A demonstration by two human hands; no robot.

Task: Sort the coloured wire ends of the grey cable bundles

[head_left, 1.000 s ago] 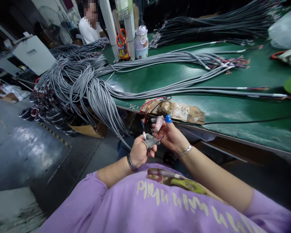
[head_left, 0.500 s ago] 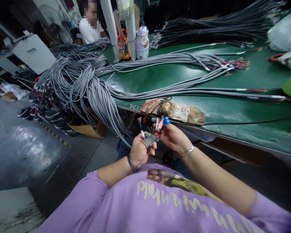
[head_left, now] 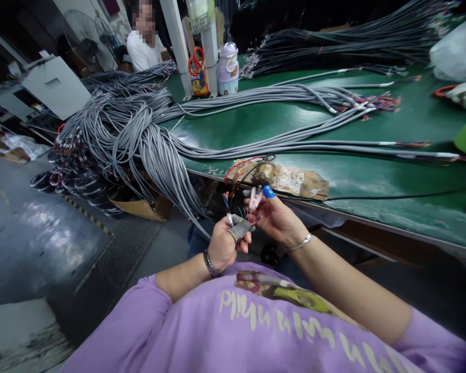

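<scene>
My left hand [head_left: 222,244] is closed round the end of a grey cable [head_left: 241,226], whose thin coloured wires [head_left: 229,203] fan out above my fingers. My right hand [head_left: 276,217], with a blue cot on one fingertip and a pale one on another, pinches some of those wires close beside my left hand. Both hands hover below the front edge of the green table [head_left: 373,171], over my lap. A red and black wire loop [head_left: 244,165] lies on the table edge just above them.
A taped cardboard piece [head_left: 295,179] lies on the table edge. Bundles of grey cables [head_left: 147,129] spill off the table's left end. Dark cable bundles [head_left: 334,41] lie at the back. A jar [head_left: 227,67], scissors [head_left: 196,59] and a seated person [head_left: 143,41] are beyond.
My right hand dipped closer to the left hand's wires, then shifted slightly; the left hand has stayed closed on the cable end.
</scene>
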